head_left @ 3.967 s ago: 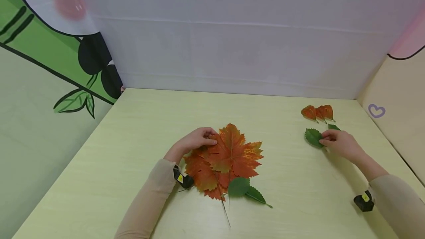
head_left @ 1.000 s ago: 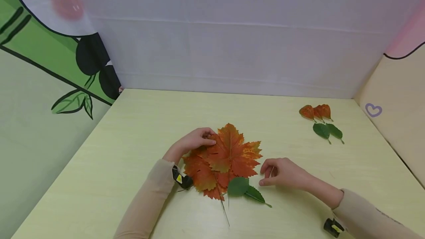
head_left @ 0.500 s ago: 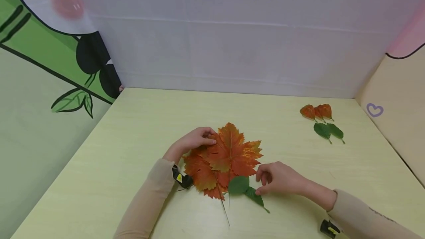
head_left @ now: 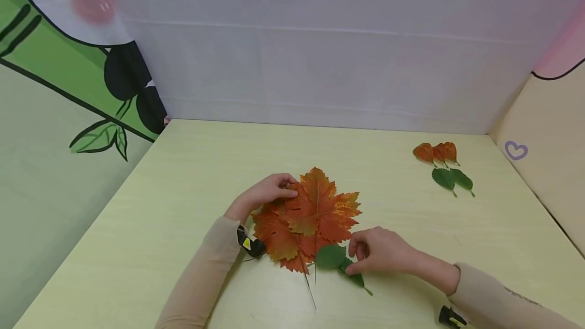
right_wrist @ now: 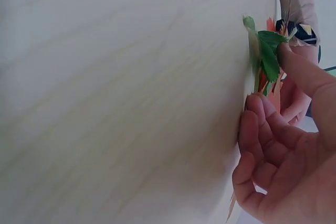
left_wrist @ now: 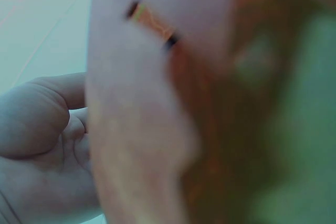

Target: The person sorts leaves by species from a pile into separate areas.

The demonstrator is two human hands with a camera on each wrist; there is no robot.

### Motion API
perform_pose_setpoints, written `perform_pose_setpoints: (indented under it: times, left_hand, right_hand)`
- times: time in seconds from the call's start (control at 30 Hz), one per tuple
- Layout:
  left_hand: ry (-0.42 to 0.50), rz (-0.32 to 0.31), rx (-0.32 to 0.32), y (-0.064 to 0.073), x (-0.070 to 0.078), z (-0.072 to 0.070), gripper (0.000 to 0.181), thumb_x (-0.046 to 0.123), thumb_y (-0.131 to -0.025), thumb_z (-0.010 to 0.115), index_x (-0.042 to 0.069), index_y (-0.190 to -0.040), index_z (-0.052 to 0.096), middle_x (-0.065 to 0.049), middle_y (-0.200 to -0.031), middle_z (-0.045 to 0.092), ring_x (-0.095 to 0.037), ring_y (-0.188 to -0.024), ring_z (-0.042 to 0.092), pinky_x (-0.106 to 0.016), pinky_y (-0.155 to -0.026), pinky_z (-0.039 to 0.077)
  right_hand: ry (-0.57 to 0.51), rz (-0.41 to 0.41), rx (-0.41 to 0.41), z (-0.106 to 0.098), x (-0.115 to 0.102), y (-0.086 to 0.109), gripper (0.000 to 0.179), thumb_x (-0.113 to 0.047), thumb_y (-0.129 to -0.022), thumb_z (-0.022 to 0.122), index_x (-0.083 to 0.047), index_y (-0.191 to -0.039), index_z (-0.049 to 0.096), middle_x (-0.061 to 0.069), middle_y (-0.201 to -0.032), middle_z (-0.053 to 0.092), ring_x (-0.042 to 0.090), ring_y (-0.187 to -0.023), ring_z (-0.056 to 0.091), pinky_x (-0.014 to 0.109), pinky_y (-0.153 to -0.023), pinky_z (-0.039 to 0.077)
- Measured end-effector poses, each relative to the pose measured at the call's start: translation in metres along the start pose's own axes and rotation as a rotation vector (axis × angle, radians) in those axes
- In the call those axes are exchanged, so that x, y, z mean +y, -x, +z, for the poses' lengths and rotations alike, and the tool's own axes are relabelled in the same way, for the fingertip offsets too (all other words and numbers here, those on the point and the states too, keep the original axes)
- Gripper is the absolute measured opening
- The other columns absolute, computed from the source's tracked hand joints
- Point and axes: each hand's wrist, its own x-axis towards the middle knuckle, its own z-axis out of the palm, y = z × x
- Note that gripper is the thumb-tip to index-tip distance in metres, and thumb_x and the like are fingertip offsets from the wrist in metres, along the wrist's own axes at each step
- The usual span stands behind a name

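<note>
My left hand [head_left: 267, 192] pinches the left edge of an orange-red maple leaf [head_left: 320, 212] near the middle of the table. That leaf overlaps other maple leaves, their thin stems pointing toward me. In the left wrist view a blurred leaf [left_wrist: 142, 103] hides most of the left hand's fingers. Two green leaves lie at the pile's lower right, a rounded one [head_left: 331, 257] and a narrower one [head_left: 355, 277]. At the narrower leaf, my right hand [head_left: 381, 250] has thumb and bent fingers about its edge. The right wrist view shows the thumb against a green leaf [right_wrist: 269, 61].
Toward the back right of the pale yellow table [head_left: 205, 156], several small orange leaves [head_left: 434, 153] lie in a row. Just in front of them are two green leaves [head_left: 452, 180]. A light cloth backdrop [head_left: 320, 75] rises behind the table.
The right hand let go of a green leaf by the back-right group, then came left to the green leaves beside the pile. Those leaves have shifted slightly. The left hand has stayed in place.
</note>
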Motion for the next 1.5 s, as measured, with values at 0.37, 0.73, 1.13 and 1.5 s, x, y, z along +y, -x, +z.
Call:
perform_pose_setpoints:
  times: [0.37, 0.73, 1.13, 1.5]
  left_hand:
    - [0.001, 0.0, 0.001, -0.001, -0.001, -0.001, 0.022, 0.018, -0.088, 0.059, 0.006, -0.106, 0.056, -0.006, -0.094, 0.06, -0.017, -0.082, 0.056, -0.028, -0.074, 0.046]
    - [-0.019, 0.01, -0.005, 0.001, 0.002, 0.0, 0.024, 0.02, -0.089, 0.059, 0.006, -0.107, 0.056, -0.006, -0.094, 0.059, -0.017, -0.082, 0.055, -0.029, -0.075, 0.044]
    - [-0.014, 0.01, -0.001, 0.001, 0.001, 0.001, 0.023, 0.019, -0.089, 0.058, 0.005, -0.107, 0.055, -0.006, -0.093, 0.058, -0.017, -0.081, 0.055, -0.029, -0.075, 0.044]
    - [-0.01, 0.008, 0.002, 0.001, 0.001, 0.001, 0.025, 0.02, -0.089, 0.059, 0.005, -0.108, 0.054, -0.005, -0.092, 0.057, -0.017, -0.081, 0.054, -0.029, -0.075, 0.044]
  right_hand:
    - [0.063, -0.03, 0.001, 0.004, -0.003, 0.0, 0.023, -0.037, -0.068, 0.077, -0.025, -0.071, 0.057, -0.017, -0.059, 0.05, -0.002, -0.053, 0.046, 0.021, -0.054, 0.038]
    - [0.077, -0.018, 0.026, -0.011, 0.004, 0.005, 0.014, -0.025, -0.076, 0.072, -0.025, -0.072, 0.059, -0.016, -0.063, 0.053, -0.001, -0.056, 0.046, 0.021, -0.053, 0.039]
    - [0.068, 0.054, 0.107, -0.036, 0.031, 0.006, 0.013, -0.018, -0.079, 0.069, -0.015, -0.082, 0.057, -0.009, -0.066, 0.052, 0.004, -0.059, 0.045, 0.022, -0.056, 0.038]
    - [0.044, 0.088, 0.179, -0.053, 0.061, 0.003, 0.013, -0.012, -0.08, 0.067, -0.009, -0.092, 0.069, 0.0, -0.088, 0.068, 0.01, -0.077, 0.058, 0.026, -0.066, 0.045]
